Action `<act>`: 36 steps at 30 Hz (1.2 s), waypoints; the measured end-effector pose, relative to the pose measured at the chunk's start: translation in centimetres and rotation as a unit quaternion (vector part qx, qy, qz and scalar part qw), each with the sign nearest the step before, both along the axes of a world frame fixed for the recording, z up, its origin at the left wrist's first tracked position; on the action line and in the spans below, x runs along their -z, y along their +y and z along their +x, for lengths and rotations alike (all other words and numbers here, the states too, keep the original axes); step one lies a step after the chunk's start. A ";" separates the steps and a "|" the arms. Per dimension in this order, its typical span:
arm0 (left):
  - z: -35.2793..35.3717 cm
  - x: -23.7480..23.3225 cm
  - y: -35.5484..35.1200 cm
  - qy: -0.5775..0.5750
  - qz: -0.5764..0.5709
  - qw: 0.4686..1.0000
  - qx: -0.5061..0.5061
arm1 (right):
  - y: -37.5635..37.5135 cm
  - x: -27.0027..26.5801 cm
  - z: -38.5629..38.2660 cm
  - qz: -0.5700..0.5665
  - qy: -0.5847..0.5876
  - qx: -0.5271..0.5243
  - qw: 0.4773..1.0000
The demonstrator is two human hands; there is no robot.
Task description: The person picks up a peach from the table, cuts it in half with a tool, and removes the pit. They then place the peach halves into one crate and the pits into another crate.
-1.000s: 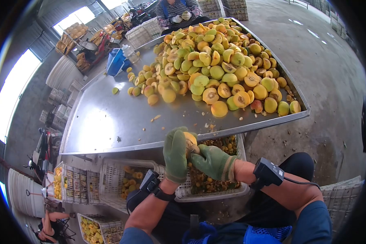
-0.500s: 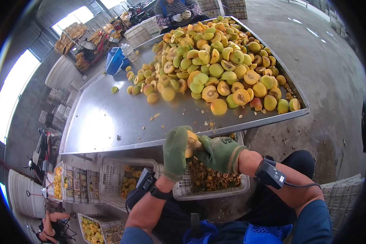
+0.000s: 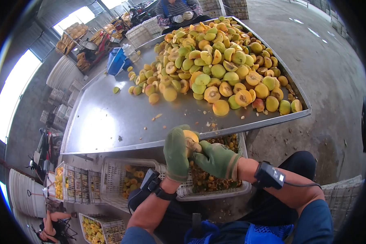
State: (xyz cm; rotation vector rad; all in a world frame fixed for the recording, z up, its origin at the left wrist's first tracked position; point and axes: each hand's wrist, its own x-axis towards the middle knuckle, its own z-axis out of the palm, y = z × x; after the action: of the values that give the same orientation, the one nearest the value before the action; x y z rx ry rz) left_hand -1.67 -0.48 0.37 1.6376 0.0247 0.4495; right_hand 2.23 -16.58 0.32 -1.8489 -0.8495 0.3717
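My left hand [image 3: 176, 156], in a green glove, is closed round a yellow peach half [image 3: 190, 136], cut face turned to the right. Against that cut face my right hand [image 3: 216, 159], gloved the same, is pinched shut. A small brownish piece shows at its fingertips; I cannot tell whether it is a pit or a tool. Both hands are in front of the metal table's near edge, above a white crate [image 3: 215, 195] of pits and scraps. On the metal table [image 3: 150, 131] lies a large heap of peaches [image 3: 215, 71], many of them halved.
A second crate [image 3: 110, 183] with peach halves stands to the left, with more filled crates [image 3: 103, 229] beyond it. A blue container [image 3: 117, 61] is on the table's far left. Another person [image 3: 177, 12] in gloves sits across the table. Stacked crates [image 3: 341, 199] stand at right.
The peach half is tilted slightly and shows more of its cut face. My right hand has turned and dipped a little against it. The other person's hands have shifted slightly.
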 end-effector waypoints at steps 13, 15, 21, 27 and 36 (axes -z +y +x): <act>-0.4 -0.4 -1.4 -0.015 -0.012 0.999 -0.037 | 0.8 0.0 -2.1 0.096 0.086 0.071 0.989; -0.3 -0.4 -1.9 -0.018 -0.040 0.998 -0.047 | 1.4 0.3 -2.2 0.155 0.165 0.057 0.972; 0.1 -0.9 -2.3 -0.026 0.024 0.999 -0.016 | -0.1 -0.4 -0.7 0.085 0.097 0.060 0.990; 1.0 -1.8 0.5 0.105 -0.117 0.980 0.126 | -1.1 -0.3 0.4 -0.024 -0.071 0.077 0.994; 1.1 -0.9 -0.5 0.043 -0.013 0.998 0.038 | 0.5 1.1 0.0 0.050 0.063 0.064 0.995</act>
State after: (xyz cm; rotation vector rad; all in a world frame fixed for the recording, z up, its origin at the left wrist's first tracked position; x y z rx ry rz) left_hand -0.61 -0.97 1.30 1.6263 0.0322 0.3199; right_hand 2.18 -16.06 -0.75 -1.7564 -0.6497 0.3539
